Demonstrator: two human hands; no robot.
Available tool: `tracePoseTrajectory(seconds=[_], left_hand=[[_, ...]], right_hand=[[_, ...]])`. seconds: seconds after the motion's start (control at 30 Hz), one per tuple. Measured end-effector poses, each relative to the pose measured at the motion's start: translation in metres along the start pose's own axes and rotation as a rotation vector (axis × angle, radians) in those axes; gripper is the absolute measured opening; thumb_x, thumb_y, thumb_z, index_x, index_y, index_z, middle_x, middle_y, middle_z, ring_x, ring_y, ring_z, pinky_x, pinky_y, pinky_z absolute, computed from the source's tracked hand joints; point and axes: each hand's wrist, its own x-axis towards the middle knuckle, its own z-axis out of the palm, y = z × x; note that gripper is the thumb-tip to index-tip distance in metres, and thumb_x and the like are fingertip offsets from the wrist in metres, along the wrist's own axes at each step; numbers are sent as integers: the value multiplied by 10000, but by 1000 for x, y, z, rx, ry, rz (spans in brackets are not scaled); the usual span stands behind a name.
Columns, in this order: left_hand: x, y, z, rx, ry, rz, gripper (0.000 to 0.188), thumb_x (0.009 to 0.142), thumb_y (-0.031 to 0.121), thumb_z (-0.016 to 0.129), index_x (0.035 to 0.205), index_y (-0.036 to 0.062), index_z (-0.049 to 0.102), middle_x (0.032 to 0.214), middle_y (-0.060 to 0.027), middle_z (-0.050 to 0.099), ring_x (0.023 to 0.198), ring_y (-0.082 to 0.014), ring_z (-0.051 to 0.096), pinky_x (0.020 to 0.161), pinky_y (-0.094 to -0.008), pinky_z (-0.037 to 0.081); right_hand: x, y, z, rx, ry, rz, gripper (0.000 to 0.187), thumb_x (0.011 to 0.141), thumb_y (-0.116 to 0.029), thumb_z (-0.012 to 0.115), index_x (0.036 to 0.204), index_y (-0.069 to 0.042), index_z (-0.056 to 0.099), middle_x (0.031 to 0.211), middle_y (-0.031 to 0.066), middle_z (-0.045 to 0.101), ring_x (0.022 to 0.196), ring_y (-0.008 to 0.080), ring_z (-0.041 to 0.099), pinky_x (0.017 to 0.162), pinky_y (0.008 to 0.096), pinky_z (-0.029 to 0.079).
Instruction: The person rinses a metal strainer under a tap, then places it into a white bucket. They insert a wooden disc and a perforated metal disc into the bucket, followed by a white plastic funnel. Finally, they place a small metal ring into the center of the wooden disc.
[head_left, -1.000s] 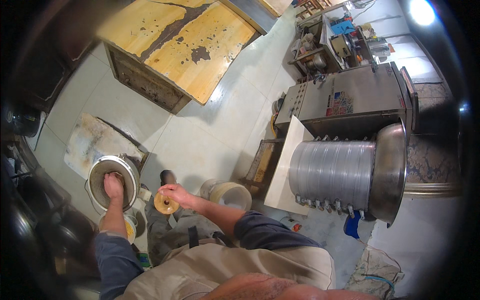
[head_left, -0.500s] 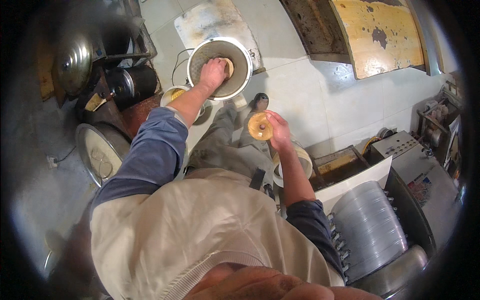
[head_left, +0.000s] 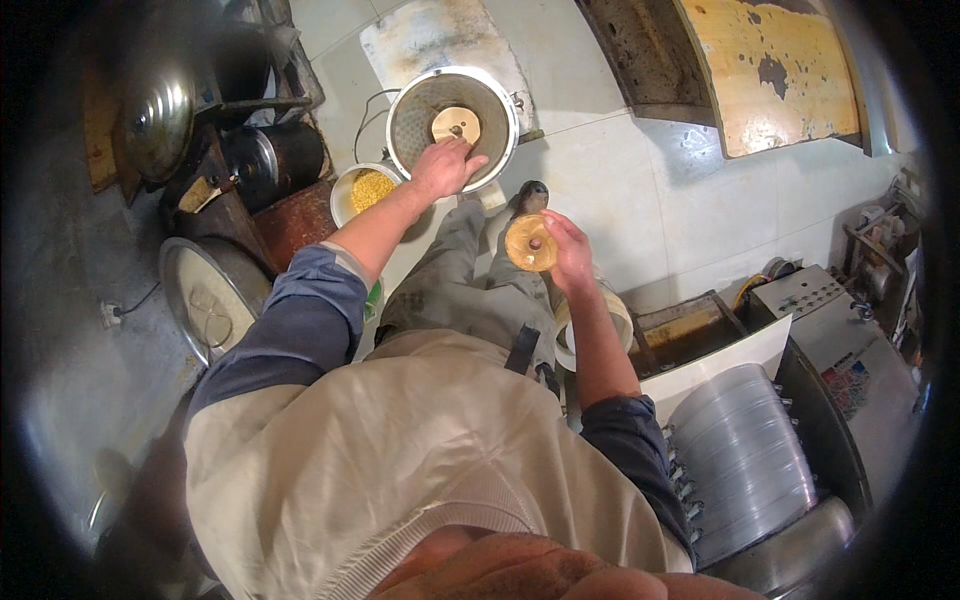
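Inside a tall metal pot [head_left: 402, 140] with a dimpled inner wall lies a pale round disc [head_left: 463, 121] with a small dark hole near its middle. My left hand [head_left: 448, 170] is over the pot's near rim, thumb and fingers apart. Its fingertips are at the disc's near edge; whether they touch it I cannot tell. My right hand [head_left: 570, 252] grips a second round disc [head_left: 520, 252], yellowish-brown with a central hole, in front of my legs. Beside the pot, partly behind my left forearm, stands a white bucket [head_left: 343, 195] with yellow grains [head_left: 371, 189].
A stained board [head_left: 425, 38] lies beyond the pot on the tiled floor [head_left: 600, 180]. To my left are a wide metal basin [head_left: 180, 300] and a dark cylinder [head_left: 262, 162]. A pale bucket [head_left: 612, 318] stands behind my right forearm, near a metal machine [head_left: 740, 450].
My left hand has drawn back toward the pot's near rim and its fingers have spread. The disc in the pot shows more fully and flatter. My right hand keeps its disc.
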Motion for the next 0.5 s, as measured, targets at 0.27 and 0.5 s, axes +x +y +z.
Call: tracePoseTrajectory(seconds=[0.27, 0.5], left_hand=[[6, -20, -18, 34, -119, -63, 328, 988, 364, 625, 1000, 58, 743, 973, -180, 704, 974, -399, 669, 900, -513, 535], [55, -19, -24, 392, -68, 50, 266, 906, 209, 645, 1109, 87, 767, 1148, -147, 699, 1095, -338, 655, 970, -477, 539]], right_hand=[[6, 0, -4, -211, -146, -114, 322, 1078, -220, 579, 1275, 23, 652, 1168, 125, 707, 1033, 220, 707, 926, 371, 587], [-12, -6, 0, -81, -115, -75, 327, 1018, -249, 705, 1255, -23, 688, 1177, 77, 716, 1068, 176, 685, 947, 353, 568]])
